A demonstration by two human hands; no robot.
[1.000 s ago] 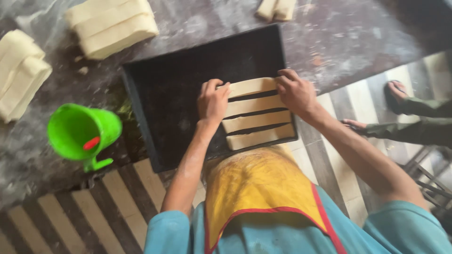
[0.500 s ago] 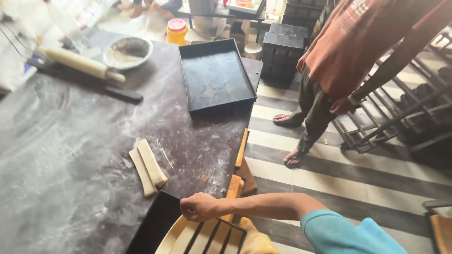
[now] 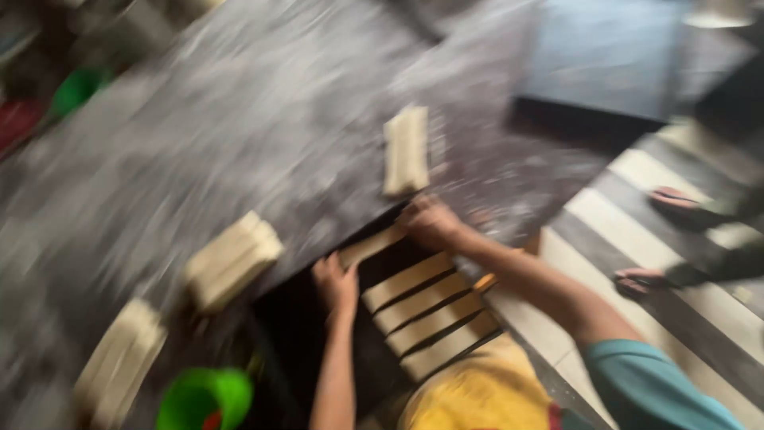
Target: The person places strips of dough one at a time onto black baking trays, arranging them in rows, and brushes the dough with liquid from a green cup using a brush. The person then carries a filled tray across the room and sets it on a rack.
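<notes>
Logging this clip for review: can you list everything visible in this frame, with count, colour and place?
Dough strips in tray: four, pale, side by side in the tray.
Dough strip in hand: one, pale, at the tray's far edge.
Baking tray: one, black, near table edge.
Second tray: one, dark, far right of table.
Dough stacks: about three, pale, on table; blurred.
Worktable: one, dark, floured.
Green cup: one, bottom left.
Striped floor: dark and cream, right.
Another person's feet: two, in sandals, right edge.
Apron: yellow, bottom.
Left hand: over the tray.
Right hand: on the held strip.
</notes>
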